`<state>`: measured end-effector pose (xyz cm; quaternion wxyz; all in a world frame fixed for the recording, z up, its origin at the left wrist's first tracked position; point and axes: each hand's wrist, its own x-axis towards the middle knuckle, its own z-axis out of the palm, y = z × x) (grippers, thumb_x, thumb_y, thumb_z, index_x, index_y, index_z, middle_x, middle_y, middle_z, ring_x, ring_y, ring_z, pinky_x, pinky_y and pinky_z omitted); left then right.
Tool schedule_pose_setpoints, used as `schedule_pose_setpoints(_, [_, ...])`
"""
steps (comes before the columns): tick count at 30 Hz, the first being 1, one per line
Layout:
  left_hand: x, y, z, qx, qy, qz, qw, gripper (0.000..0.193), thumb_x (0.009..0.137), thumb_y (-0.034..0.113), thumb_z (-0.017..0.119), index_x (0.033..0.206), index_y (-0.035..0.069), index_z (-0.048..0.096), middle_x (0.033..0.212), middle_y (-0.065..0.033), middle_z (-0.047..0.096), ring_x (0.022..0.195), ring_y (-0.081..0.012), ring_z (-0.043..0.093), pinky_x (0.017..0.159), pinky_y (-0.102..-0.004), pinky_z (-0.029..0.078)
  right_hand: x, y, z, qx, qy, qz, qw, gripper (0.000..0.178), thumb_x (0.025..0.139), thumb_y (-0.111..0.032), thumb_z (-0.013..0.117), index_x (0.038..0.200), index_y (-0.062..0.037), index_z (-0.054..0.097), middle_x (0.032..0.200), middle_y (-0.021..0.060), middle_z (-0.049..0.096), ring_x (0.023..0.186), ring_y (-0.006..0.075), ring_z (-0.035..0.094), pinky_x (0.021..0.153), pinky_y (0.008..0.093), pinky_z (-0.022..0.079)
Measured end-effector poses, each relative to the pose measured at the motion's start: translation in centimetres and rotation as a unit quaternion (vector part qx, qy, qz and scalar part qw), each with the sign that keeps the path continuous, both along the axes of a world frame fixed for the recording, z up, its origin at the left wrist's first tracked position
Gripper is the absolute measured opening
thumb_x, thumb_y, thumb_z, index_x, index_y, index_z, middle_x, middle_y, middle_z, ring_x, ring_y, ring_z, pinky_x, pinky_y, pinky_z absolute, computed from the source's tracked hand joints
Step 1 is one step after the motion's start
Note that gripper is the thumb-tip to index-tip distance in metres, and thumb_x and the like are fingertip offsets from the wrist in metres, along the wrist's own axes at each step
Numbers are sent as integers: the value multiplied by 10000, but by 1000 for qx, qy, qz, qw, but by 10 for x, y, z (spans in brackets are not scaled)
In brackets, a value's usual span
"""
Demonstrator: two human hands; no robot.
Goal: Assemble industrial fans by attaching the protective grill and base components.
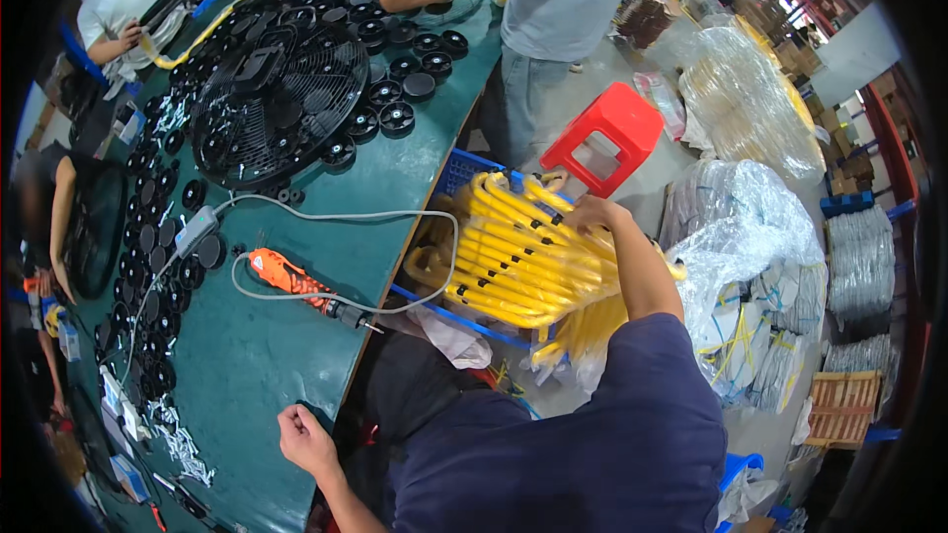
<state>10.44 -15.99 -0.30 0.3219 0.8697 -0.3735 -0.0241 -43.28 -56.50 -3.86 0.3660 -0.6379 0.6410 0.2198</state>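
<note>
My right arm stretches out over a blue crate (pixel 454 178) piled with bent yellow tubes (pixel 513 247) that carry black clips. At the far right end of the pile, my right hand (pixel 594 215) is closed on a yellow tube; some of its fingers are hidden, and the tubes beneath are blurred. My left hand (pixel 308 442) lies loosely curled at the near edge of the green table (pixel 267 365), with nothing visible in it. Farther along the table is an orange power screwdriver (pixel 296 281) with a grey cable (pixel 346 209).
A black fan grille (pixel 281 104) and many round black parts (pixel 395 118) cover the far and left table. Loose screws (pixel 183 449) lie at the near left. A red stool (pixel 607 138) and plastic-wrapped bundles (pixel 741 227) stand right. Several people work around the table.
</note>
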Motion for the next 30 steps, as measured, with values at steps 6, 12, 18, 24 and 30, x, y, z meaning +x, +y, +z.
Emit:
schedule_pose_setpoints(6, [1, 2, 0, -42, 11, -26, 999, 171, 978, 175, 632, 907, 20, 642, 654, -65, 599, 557, -160, 531, 545, -343, 440, 13, 61, 47, -295, 81, -49, 951, 435, 876, -400, 651, 1017, 2, 737, 1000, 265, 723, 965, 408, 707, 867, 487, 552])
schedule_pose_setpoints(12, [1, 5, 2, -71, 61, -63, 994, 118, 943, 139, 668, 908, 26, 668, 693, -80, 651, 589, -182, 601, 579, -342, 487, 28, 142, 63, -378, 116, -133, 909, 393, 903, -384, 663, 1027, -16, 722, 1003, 250, 723, 941, 431, 694, 847, 529, 543])
schedule_pose_setpoints(18, [4, 11, 1, -140, 119, -84, 979, 124, 953, 116, 646, 889, 12, 667, 649, -23, 601, 575, -90, 526, 559, -279, 449, 46, 179, -21, -109, -116, -31, 987, 323, 899, -345, 709, 1048, -58, 702, 813, 112, 719, 707, 270, 692, 676, 422, 563])
schedule_pose_setpoints(24, [4, 19, -2, -156, 140, -48, 977, 85, 931, 99, 661, 890, 26, 674, 723, -81, 672, 612, -172, 646, 609, -314, 517, 98, 206, -39, 132, -433, -423, 785, 205, 980, -285, 668, 984, -138, 525, 623, -27, 485, 479, 91, 464, 439, 262, 392])
schedule_pose_setpoints(30, [5, 16, 2, -143, 163, -72, 974, 86, 920, 102, 673, 895, 20, 686, 740, -91, 688, 628, -171, 666, 634, -305, 538, 91, 168, -24, -80, -410, -420, 805, 128, 988, -228, 625, 953, -145, 534, 606, -52, 424, 447, 85, 394, 420, 275, 344])
